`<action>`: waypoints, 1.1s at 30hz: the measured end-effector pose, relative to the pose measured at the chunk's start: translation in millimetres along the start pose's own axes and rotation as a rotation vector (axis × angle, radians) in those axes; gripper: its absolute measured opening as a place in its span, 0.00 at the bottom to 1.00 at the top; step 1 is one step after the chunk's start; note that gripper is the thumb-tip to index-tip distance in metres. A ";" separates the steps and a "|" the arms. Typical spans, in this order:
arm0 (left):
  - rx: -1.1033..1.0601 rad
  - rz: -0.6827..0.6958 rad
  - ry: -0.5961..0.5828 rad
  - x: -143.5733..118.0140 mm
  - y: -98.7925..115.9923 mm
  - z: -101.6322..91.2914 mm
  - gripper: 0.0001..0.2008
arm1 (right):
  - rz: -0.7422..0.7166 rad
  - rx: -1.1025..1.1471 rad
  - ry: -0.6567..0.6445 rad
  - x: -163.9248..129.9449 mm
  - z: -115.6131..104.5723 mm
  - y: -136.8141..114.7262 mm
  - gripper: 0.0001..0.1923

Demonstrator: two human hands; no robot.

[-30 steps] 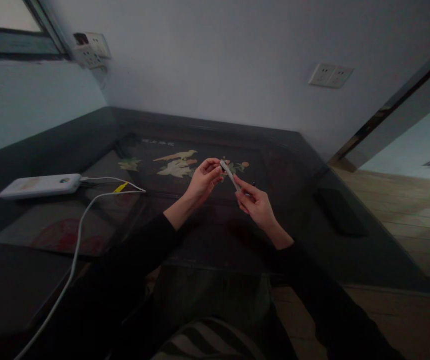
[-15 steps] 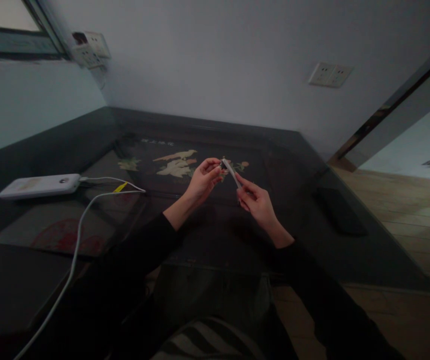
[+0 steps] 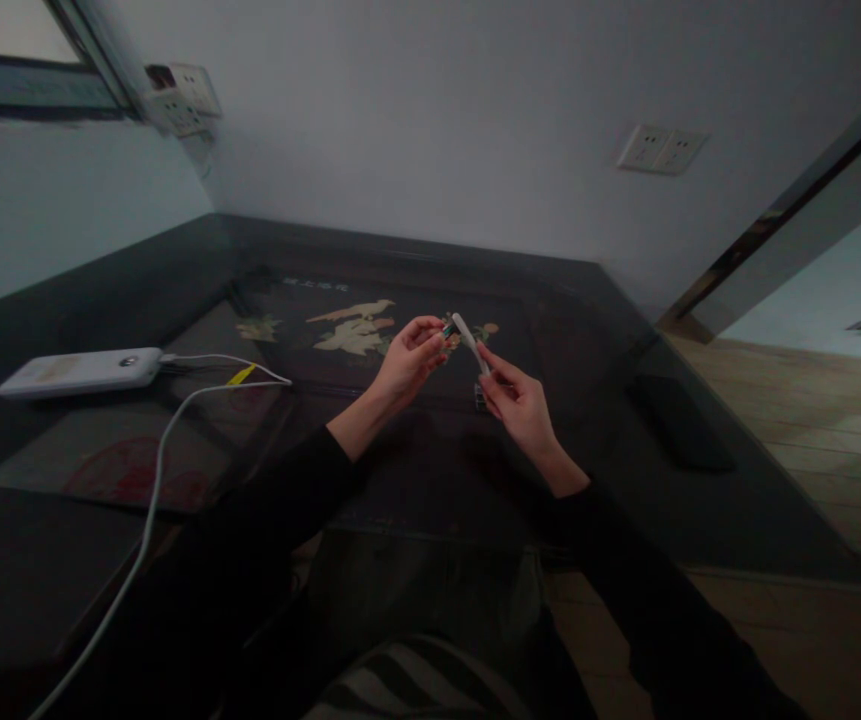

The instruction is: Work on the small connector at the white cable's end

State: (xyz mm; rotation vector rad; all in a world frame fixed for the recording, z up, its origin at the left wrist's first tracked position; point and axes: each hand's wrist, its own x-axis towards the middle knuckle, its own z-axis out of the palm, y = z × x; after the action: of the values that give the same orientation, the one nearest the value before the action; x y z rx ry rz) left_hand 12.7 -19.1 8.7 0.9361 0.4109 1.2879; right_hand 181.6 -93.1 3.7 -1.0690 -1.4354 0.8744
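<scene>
I am looking down at both hands raised just above the dark bench (image 3: 175,290), close together near its middle. The right hand (image 3: 518,405) is pinching the lower end of a slim white stick (image 3: 469,341) between thumb and fingers, which are closing fully around it; the stick is tilting up and to the left, its upper end pointing toward the other hand. The left hand (image 3: 407,358) is curling its fingers in, with thumb and forefinger pressing on a small dark piece (image 3: 446,329) right at the stick's upper tip. The light is too dim for me to tell whether that piece is touching the stick or sitting just apart from it, or what it is.

Both forearms are showing black sleeves reaching in from the bottom of the view. Beneath the hands the bench top is carrying an inlaid picture of a pale bird and flowers (image 3: 353,326). Well to the left a white power bank (image 3: 79,371) is lying flat, with a white cable (image 3: 151,490) running from its right end and trailing down toward me off the near edge. A flat dark object (image 3: 681,424) is resting near the right edge. On the wall behind, a white socket plate (image 3: 661,150) is sitting to the right and another socket block (image 3: 182,98) in the left corner
</scene>
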 end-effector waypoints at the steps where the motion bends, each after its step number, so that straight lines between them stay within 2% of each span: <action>1: -0.008 0.001 -0.004 0.0 0.2 0.0 0.20 | 0.003 0.011 -0.011 -0.5 0.4 0.3 0.24; 14: -0.005 0.081 -0.005 3.8 -1.4 -3.1 0.18 | 0.028 0.214 -0.174 -2.2 3.2 7.8 0.24; 27: 0.017 0.048 -0.020 2.8 -3.2 -4.3 0.18 | 0.018 0.067 -0.020 3.6 -1.2 9.3 0.25; 33: 0.022 0.042 -0.014 3.3 -4.1 -3.9 0.19 | 0.016 0.045 -0.011 2.2 -0.8 8.4 0.25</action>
State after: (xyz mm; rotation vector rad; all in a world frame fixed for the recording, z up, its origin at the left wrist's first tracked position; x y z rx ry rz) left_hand 13.4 -14.6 4.0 0.9757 0.3968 1.3166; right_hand 183.6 -88.4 -3.3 -1.0449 -1.4119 0.9215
